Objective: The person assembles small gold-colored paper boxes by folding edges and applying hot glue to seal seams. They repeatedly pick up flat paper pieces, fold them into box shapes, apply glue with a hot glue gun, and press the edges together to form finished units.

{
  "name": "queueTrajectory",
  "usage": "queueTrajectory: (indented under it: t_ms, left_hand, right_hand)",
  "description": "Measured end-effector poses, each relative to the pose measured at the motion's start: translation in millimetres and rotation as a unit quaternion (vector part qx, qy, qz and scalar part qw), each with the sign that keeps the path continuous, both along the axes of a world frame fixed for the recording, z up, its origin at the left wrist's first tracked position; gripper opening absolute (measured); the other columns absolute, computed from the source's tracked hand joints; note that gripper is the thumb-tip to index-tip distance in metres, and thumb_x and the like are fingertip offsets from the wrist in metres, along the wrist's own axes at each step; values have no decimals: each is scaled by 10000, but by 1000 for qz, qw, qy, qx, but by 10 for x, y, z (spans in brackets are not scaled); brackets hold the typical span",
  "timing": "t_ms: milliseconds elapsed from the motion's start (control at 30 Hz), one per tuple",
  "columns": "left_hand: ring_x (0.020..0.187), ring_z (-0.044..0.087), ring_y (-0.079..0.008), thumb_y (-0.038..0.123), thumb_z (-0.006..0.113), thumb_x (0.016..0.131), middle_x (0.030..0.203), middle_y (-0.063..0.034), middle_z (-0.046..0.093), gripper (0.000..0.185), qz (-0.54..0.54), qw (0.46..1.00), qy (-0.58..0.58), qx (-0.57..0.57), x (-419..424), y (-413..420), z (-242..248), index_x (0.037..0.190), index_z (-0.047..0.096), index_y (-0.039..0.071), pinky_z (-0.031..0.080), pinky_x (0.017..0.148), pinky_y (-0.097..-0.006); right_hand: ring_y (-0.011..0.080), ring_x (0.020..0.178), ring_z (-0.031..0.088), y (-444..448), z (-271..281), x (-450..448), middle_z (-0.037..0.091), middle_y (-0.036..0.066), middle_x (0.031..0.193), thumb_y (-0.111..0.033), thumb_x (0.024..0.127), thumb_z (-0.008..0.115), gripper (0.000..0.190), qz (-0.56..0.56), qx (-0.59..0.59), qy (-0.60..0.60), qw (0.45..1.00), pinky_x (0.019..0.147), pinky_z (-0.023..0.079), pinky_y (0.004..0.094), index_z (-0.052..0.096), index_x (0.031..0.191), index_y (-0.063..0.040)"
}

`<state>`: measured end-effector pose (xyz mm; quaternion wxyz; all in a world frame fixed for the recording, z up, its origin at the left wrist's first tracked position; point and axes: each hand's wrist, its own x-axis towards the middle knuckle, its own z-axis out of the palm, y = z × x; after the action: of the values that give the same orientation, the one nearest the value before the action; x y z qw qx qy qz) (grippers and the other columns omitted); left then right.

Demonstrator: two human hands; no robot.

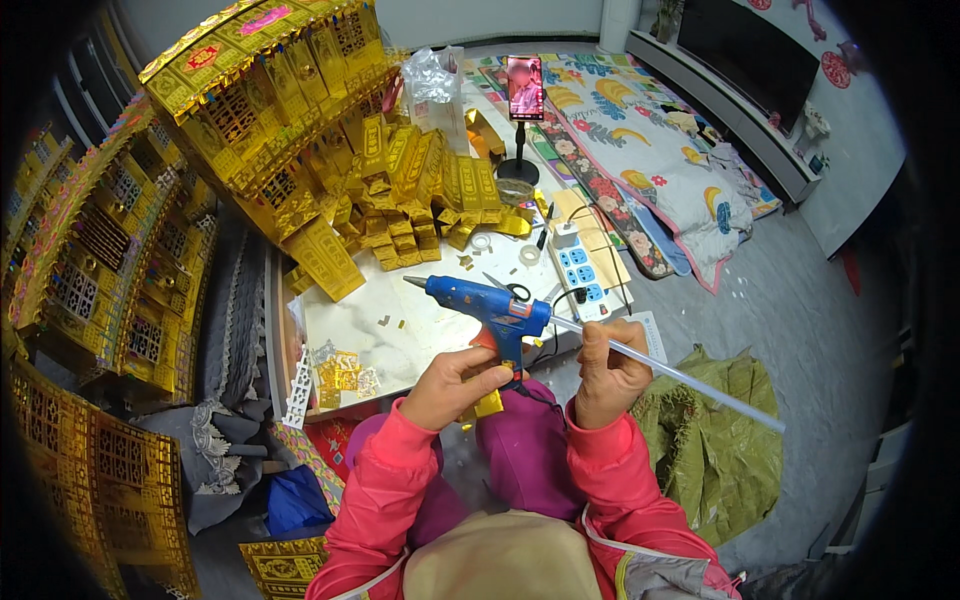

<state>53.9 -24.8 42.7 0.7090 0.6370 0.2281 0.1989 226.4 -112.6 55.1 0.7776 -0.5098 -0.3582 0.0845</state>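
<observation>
My left hand (466, 381) grips the handle of a blue hot glue gun (487, 301), whose nozzle points left over the table. A long translucent glue stick (694, 382) runs into the back of the gun, and my right hand (611, 367) pinches it a short way behind the gun. Below my left hand a small gold foil piece (489, 405) shows; whether the hand touches it I cannot tell. Past the gun, black-handled scissors (517, 291) lie on the white table (420, 330), partly hidden by it.
Gold paper bars (420, 172) are heaped beside a tall gold paper house (277, 112). A power strip (577, 274) with cords sits at the table's right edge. Behind it, a phone (525, 88) stands on a holder. Lattice cut-outs (345, 375) lie front left; a green woven sack (712, 442) lies on the floor.
</observation>
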Motion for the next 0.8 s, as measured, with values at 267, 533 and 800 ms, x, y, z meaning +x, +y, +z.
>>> queueTrajectory:
  t_ms: [267, 533, 800]
  left_hand:
    - [1073, 613, -163, 144, 582, 992, 1113, -107, 687, 377, -13, 1000, -9, 13, 1, -5, -28, 1299, 565, -75, 457, 988, -311]
    - [1044, 612, -143, 153, 583, 996, 1105, -95, 687, 358, 3, 1000, -15, 19, 3, 24, -56, 1273, 586, -74, 469, 956, -292]
    - [788, 548, -83, 213, 614, 984, 840, -24, 640, 265, 133, 974, 105, 152, 75, 125, -52, 1046, 674, -38, 464, 720, -259]
  right_hand:
    - [47, 614, 455, -39, 58, 26, 527, -21, 684, -60, 894, 721, 197, 11, -14, 8, 1000, 553, 340, 210, 563, 775, -60]
    - [58, 643, 500, 38, 26, 57, 578, 9, 759, -162, 950, 667, 144, 200, 44, 103, 973, 553, 386, 215, 599, 935, -36]
    - [59, 700, 513, 571, -60, 54, 584, -13, 856, -206, 972, 610, 298, 352, -170, 22, 920, 621, 425, 220, 592, 1170, 16]
